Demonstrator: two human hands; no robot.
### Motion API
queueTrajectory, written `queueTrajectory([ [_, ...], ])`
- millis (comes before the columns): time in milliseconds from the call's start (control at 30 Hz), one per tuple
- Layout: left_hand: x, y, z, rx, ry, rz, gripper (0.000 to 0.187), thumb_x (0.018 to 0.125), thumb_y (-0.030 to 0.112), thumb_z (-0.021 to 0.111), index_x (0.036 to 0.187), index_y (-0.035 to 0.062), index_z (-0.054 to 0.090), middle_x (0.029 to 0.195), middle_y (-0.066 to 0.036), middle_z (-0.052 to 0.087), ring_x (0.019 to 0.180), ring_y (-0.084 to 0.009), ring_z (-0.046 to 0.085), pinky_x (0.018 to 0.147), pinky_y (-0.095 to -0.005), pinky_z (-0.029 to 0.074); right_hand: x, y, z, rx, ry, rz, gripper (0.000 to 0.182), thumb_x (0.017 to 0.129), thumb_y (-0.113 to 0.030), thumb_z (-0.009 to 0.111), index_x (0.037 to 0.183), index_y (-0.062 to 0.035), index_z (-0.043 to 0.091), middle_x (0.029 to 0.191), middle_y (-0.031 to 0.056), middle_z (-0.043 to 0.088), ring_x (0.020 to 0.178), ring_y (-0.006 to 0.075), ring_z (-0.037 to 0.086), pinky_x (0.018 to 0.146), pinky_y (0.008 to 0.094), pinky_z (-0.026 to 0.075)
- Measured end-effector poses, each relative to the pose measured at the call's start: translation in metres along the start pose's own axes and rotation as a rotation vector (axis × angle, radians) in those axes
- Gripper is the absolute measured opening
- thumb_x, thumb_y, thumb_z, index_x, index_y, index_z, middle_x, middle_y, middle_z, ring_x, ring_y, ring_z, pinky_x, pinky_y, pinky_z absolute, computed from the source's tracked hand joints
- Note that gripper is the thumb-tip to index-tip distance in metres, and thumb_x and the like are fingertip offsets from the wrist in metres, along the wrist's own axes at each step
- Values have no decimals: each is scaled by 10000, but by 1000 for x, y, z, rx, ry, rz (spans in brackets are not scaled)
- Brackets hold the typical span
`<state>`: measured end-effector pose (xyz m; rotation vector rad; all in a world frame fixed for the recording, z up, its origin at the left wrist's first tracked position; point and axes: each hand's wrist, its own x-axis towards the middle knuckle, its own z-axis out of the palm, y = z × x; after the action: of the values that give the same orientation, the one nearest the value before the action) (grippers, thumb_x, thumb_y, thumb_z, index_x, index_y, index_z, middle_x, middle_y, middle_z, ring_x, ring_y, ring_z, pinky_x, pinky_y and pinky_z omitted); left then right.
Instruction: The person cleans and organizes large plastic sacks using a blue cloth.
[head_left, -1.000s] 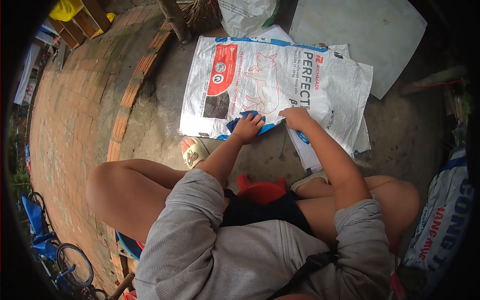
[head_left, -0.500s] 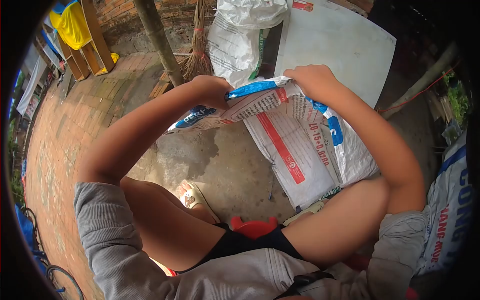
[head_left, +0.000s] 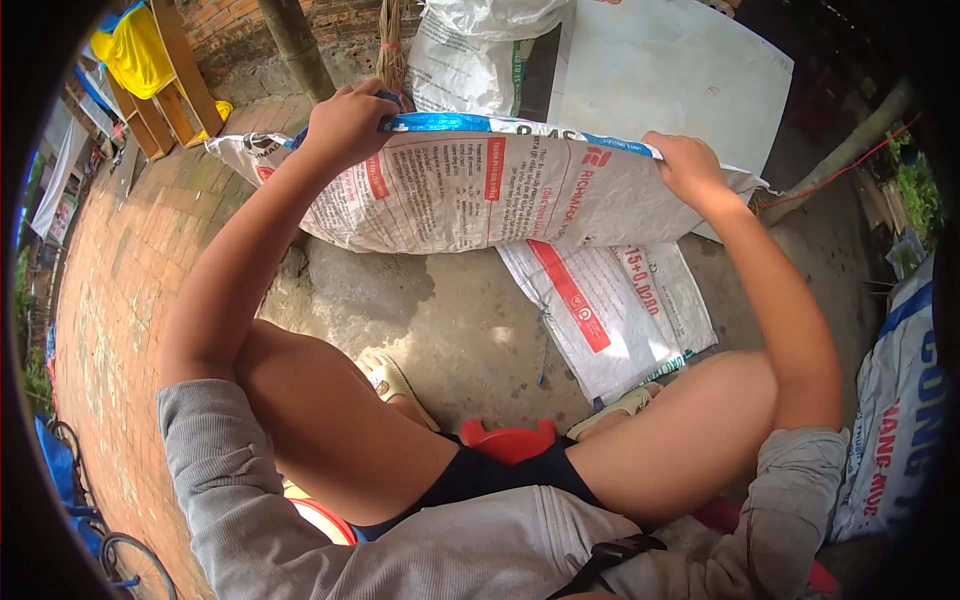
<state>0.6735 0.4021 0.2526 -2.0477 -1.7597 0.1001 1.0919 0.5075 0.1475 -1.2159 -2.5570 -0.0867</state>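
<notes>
A white woven sack (head_left: 450, 190) with red and blue print is stretched sideways between my two hands, out in front of my knees. My left hand (head_left: 350, 125) is closed round its upper edge, near the blue band. Farther right, my right hand (head_left: 690, 172) pinches the same edge at the end of the band. The sack's lower edge hangs above the concrete. Partly beneath it, another flat white sack (head_left: 590, 320) with a red stripe lies on the ground by my right foot.
A pale board (head_left: 670, 80) leans at the back beside stacked white sacks (head_left: 470, 70) and a straw broom (head_left: 391, 50). A large printed sack (head_left: 890, 420) stands at my right. Wooden poles (head_left: 297, 45) rise behind. A red stool (head_left: 508, 440) shows between my legs.
My hands have moved apart, the left one up and left, the right one to the right. The bunched sack is now spread wide and flat, its printed face showing.
</notes>
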Motion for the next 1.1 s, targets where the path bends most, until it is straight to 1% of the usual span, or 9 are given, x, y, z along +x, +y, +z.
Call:
queueTrajectory([
  [133, 10, -19, -3, -83, 18, 18, 227, 821, 352, 675, 958, 177, 725, 1021, -24, 644, 955, -270, 641, 790, -401, 521, -4, -2, -23, 141, -101, 30, 120, 897, -156, 552, 974, -97, 623, 840, 190, 657, 796, 394, 607, 681, 467, 458],
  [267, 19, -34, -25, -113, -153, -36, 380, 859, 414, 663, 1009, 67, 702, 1012, -107, 673, 898, -313, 656, 797, -396, 509, 7, 4, -39, 581, -252, 55, 302, 953, -311, 568, 1042, -28, 623, 768, 129, 643, 756, 235, 616, 687, 389, 447],
  [300, 18, -36, -31, -210, -307, -48, 449, 872, 468, 635, 1046, 59, 694, 1014, -129, 679, 895, -312, 661, 808, -398, 504, 10, 4, -48, 615, -355, 120, 422, 931, -392, 605, 1116, -14, 632, 833, 76, 671, 849, 160, 616, 747, 325, 466],
  [500, -2, -32, -48, -307, -724, -64, 911, 742, 818, 539, 1123, 0, 664, 969, -184, 687, 921, -295, 666, 834, -400, 502, -4, -10, -88, 781, -659, 337, 569, 781, -409, 772, 1143, 12, 647, 1008, 90, 703, 937, 164, 645, 824, 270, 500],
  [567, 2, -35, -41, -428, -832, -30, 916, 735, 812, 558, 1117, -15, 661, 968, -180, 689, 914, -281, 668, 826, -390, 508, -2, -11, -91, 901, -906, 282, 548, 655, -232, 849, 1082, 47, 647, 998, 103, 703, 874, 161, 649, 812, 269, 496],
  [733, 12, -37, -18, -874, -1012, 15, 781, 708, 636, 754, 1070, -50, 669, 921, -146, 702, 846, -221, 672, 744, -333, 528, 4, 6, -80, 870, -1003, 215, 533, 626, -211, 849, 1051, 45, 655, 951, 99, 713, 823, 171, 659, 788, 281, 506],
  [833, 26, -34, -8, -720, -1061, 71, 691, 684, 550, 806, 1047, -26, 689, 853, -119, 703, 816, -199, 671, 716, -341, 527, 9, 9, -78, 709, -976, 211, 499, 624, -206, 843, 1024, 34, 666, 934, 96, 717, 817, 176, 665, 777, 295, 507],
  [1000, 23, -9, 43, -423, -719, 154, 471, 692, 427, 816, 963, 57, 711, 964, -94, 701, 794, -208, 660, 751, -369, 504, -4, 38, -3, 463, -692, 141, 397, 649, -212, 823, 973, -17, 704, 922, 111, 715, 852, 234, 672, 776, 337, 501],
  [1100, 23, 7, 60, 47, -32, 225, 314, 685, 384, 791, 910, 177, 720, 1201, -1, 568, 989, -258, 589, 751, -406, 532, -1, 48, 28, 226, -287, -22, 356, 712, -204, 774, 1024, -50, 697, 942, 122, 696, 931, 273, 647, 820, 390, 484],
])
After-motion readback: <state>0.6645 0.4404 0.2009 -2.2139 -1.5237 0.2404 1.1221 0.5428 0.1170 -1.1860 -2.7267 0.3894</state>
